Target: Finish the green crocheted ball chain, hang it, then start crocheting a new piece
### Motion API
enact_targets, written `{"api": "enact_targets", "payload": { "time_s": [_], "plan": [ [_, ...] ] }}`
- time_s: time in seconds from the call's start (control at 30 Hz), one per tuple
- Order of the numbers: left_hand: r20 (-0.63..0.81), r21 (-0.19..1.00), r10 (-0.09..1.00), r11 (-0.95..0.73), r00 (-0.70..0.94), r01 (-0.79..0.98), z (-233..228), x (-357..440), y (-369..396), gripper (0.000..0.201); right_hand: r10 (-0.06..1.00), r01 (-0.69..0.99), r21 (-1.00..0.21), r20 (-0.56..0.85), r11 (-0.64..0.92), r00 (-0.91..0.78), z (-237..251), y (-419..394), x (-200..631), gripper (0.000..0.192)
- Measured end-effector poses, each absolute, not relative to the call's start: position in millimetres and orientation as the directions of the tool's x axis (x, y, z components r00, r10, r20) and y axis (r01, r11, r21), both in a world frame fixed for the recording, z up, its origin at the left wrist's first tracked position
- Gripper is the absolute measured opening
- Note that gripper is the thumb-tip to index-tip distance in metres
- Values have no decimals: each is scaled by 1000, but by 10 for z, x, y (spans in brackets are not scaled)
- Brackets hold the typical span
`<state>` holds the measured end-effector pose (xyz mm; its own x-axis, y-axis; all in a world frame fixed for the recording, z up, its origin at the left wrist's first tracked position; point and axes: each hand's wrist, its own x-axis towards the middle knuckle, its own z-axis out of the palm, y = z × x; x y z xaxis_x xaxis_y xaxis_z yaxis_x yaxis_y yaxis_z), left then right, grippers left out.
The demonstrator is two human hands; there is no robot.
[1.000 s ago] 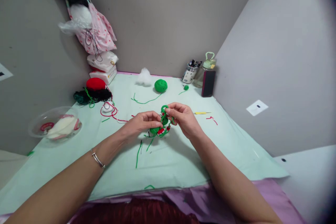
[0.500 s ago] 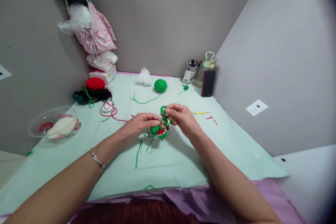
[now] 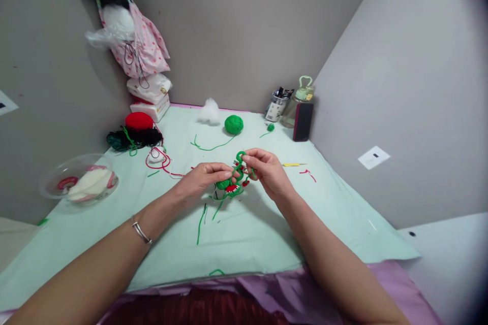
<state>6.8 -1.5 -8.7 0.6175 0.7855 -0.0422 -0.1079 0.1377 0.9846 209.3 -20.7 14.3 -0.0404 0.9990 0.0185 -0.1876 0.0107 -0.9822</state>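
Observation:
Between my hands, above the middle of the table, is a crocheted piece (image 3: 223, 184) in green, red and white, with a green loop at its top. My left hand (image 3: 209, 174) pinches its left side, fingers closed. The thumb and index finger of my right hand (image 3: 263, 166) grip the green loop, and a thin needle-like tip seems to stick up there. Fingers hide part of the piece. Under it lie green and dark yarn scraps (image 3: 200, 226). A yellow-handled crochet hook (image 3: 292, 164) rests to the right of my right hand.
Behind my hands are a green yarn ball (image 3: 234, 124) and white stuffing (image 3: 209, 112). Red yarn (image 3: 139, 121), black yarn and a clear plastic bowl (image 3: 49, 189) stand at left. A pen cup (image 3: 275, 106), bottle (image 3: 304, 92) and phone (image 3: 303, 122) stand back right, near the walls.
The crocheted piece has tilted slightly, its red and white part moving a little left and up. The green loop has shifted slightly right and up with my right hand. Both hands keep their grip.

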Motion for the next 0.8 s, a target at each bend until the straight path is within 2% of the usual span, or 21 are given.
{"api": "enact_targets", "payload": {
  "time_s": [0.37,0.5,0.67,0.8],
  "plan": [
    [-37,985,800,132,599,-114,-69,69,-36,25,990,-135,-988,-65,-82,-128,112,-177,2115,36],
    [-66,986,808,141,585,-84,-52,66,-37,31,992,-136,-987,-70,-84,-105,119,-188,2117,40],
    [-79,985,812,153,578,-80,-45,62,-38,32,996,-151,-987,-47,-57,-74,137,-202,2127,39],
    [-84,984,823,157,562,-84,-38,71,-42,31,997,-129,-992,23,14,-67,139,-211,2128,31]
  ]
}}
